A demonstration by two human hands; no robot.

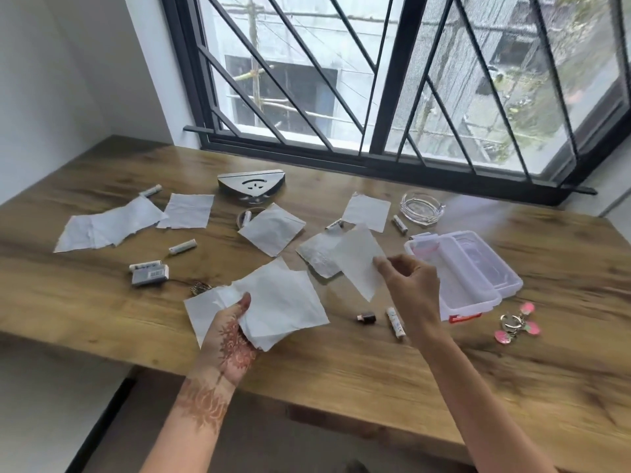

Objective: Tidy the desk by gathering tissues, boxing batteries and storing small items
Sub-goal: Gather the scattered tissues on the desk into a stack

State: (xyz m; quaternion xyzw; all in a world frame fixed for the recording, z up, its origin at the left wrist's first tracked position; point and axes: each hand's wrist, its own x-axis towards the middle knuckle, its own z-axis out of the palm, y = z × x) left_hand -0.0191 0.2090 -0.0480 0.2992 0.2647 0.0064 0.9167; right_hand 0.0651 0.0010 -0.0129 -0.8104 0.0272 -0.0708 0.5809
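Observation:
My left hand [235,331] grips a small stack of white tissues [283,302] just above the desk's near edge. My right hand [409,285] pinches one more tissue [358,257] by its lower corner and holds it lifted over another tissue [317,256] lying flat. Several more tissues lie spread out: two at the left [109,223], [189,211], one in the middle [271,230], one further back [367,211]. White batteries are scattered about, among them [182,247], [150,191], [396,322], [399,223]. A small grey battery box [150,276] sits at the left.
A clear plastic container [478,278] with its lid open lies at the right, pink key rings [519,324] in front of it. A glass ashtray [421,206] and a metal tissue holder [251,184] stand near the window. A small dark adapter [367,317] lies by my right wrist.

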